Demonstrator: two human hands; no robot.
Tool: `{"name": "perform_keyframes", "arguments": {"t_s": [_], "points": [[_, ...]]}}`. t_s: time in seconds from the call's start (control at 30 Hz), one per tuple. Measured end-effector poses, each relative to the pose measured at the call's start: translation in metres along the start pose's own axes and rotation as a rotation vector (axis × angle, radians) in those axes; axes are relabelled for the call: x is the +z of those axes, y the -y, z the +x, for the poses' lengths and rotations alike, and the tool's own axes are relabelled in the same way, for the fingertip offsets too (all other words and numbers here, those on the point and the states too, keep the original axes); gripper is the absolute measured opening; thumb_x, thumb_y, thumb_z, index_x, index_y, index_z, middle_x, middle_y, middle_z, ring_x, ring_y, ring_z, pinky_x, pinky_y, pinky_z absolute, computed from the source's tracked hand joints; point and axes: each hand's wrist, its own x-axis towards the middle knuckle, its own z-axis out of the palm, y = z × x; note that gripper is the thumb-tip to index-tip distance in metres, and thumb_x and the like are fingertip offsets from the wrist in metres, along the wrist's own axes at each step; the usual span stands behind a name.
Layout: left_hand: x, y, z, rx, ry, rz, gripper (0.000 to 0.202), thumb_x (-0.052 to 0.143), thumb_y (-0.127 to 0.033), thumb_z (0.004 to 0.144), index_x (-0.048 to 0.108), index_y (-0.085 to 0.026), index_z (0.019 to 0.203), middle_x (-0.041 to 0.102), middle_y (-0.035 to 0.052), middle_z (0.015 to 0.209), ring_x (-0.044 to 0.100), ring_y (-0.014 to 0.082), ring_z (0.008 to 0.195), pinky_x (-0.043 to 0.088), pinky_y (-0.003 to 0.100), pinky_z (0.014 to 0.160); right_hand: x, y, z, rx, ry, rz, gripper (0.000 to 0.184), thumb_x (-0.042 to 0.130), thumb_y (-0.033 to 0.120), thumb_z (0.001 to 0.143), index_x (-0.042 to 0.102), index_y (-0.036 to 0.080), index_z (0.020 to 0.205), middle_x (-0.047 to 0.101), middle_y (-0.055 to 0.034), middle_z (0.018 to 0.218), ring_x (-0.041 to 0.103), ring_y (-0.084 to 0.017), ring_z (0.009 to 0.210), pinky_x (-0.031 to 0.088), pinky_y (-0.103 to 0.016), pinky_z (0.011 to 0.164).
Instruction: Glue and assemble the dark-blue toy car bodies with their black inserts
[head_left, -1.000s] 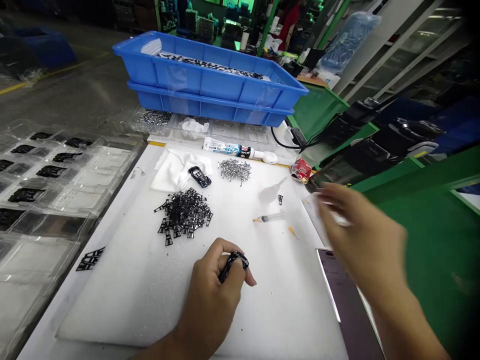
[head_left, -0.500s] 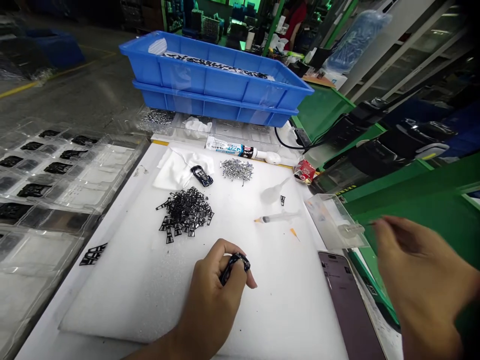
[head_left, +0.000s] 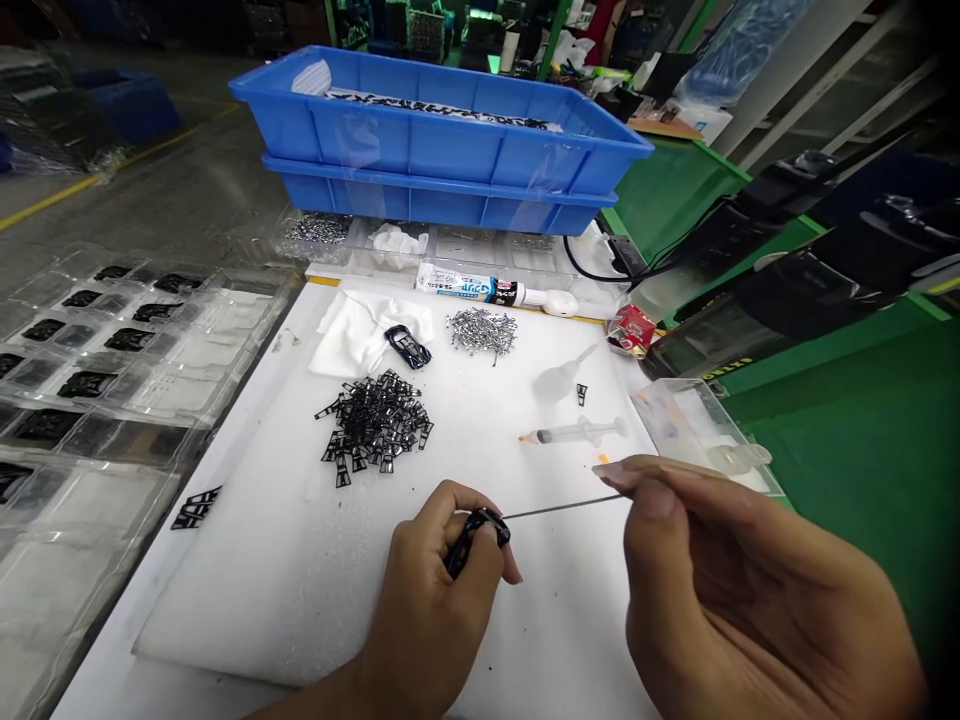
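Note:
My left hand (head_left: pixel 427 610) grips a small black model car body (head_left: pixel 474 540) above the white foam sheet (head_left: pixel 225 610). My right hand (head_left: pixel 739 590) pinches a thin dark rod (head_left: pixel 562 507) between thumb and forefinger, its far end close to the car body. A second glossy black car body (head_left: pixel 409 346) lies on a white cloth (head_left: pixel 360 335). Nearby are a heap of black plastic frame parts (head_left: pixel 375 425) and a pile of tiny silver pins (head_left: pixel 482 332). A plastic syringe (head_left: pixel 577 432) lies beyond my right fingertips.
Stacked blue plastic trays (head_left: pixel 442 130) stand beyond the foam, with a glue tube (head_left: pixel 480 288) in front. Clear blister trays (head_left: pixel 112 400) holding black parts lie left. A clear plastic box (head_left: pixel 694 425) sits at the right edge, above a green bench (head_left: pixel 862 500).
My right hand has come in from the far right to above the foam, with the thin rod now showing. My left hand keeps its grip on the car body. The view has shifted slightly.

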Motion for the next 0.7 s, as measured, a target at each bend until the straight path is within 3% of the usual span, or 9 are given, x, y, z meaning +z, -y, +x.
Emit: {"name": "perform_keyframes", "arguments": {"t_s": [0.17, 0.3, 0.5, 0.7], "points": [[-0.0001, -0.0004, -0.0003, -0.005, 0.004, 0.001, 0.014, 0.053, -0.031, 0.095, 0.053, -0.02, 0.087, 0.066, -0.0014, 0.07, 0.037, 0.005, 0.045, 0.031, 0.022, 0.045, 0.0011, -0.0003, 0.0046, 0.084, 0.137, -0.03, 0.009, 0.063, 0.02, 0.085, 0.069, 0.017, 0.09, 0.072, -0.0084, 0.082, 0.071, -0.021, 0.07, 0.057, -0.034, 0.062], [0.0, 0.003, -0.0001, 0.003, -0.005, -0.025, 0.015, 0.052, -0.031, 0.096, 0.054, -0.02, 0.087, 0.066, -0.0016, 0.072, 0.036, 0.0042, 0.045, 0.029, 0.021, 0.044, 0.0013, 0.0021, 0.0032, 0.09, 0.097, -0.015, 0.01, 0.064, 0.018, 0.085, 0.07, 0.018, 0.093, 0.072, -0.0079, 0.083, 0.069, -0.019, 0.069, 0.058, -0.034, 0.064], [-0.002, 0.0053, 0.0, -0.018, -0.021, -0.035, 0.014, 0.051, -0.031, 0.096, 0.056, -0.02, 0.089, 0.067, -0.0016, 0.072, 0.037, 0.0044, 0.044, 0.029, 0.021, 0.044, 0.0013, 0.0038, -0.0008, 0.038, -0.079, -0.052, 0.01, 0.067, 0.016, 0.084, 0.07, 0.016, 0.094, 0.07, -0.0084, 0.084, 0.067, -0.018, 0.068, 0.058, -0.035, 0.068], [-0.0012, 0.0051, 0.0009, -0.015, -0.021, -0.047, 0.014, 0.051, -0.032, 0.096, 0.056, -0.02, 0.091, 0.068, -0.0021, 0.072, 0.037, 0.0039, 0.043, 0.03, 0.021, 0.045, 0.0028, -0.0015, 0.0002, 0.091, 0.124, -0.045, 0.007, 0.066, 0.019, 0.085, 0.07, 0.018, 0.09, 0.071, -0.0074, 0.08, 0.068, -0.019, 0.064, 0.058, -0.034, 0.06]]}}
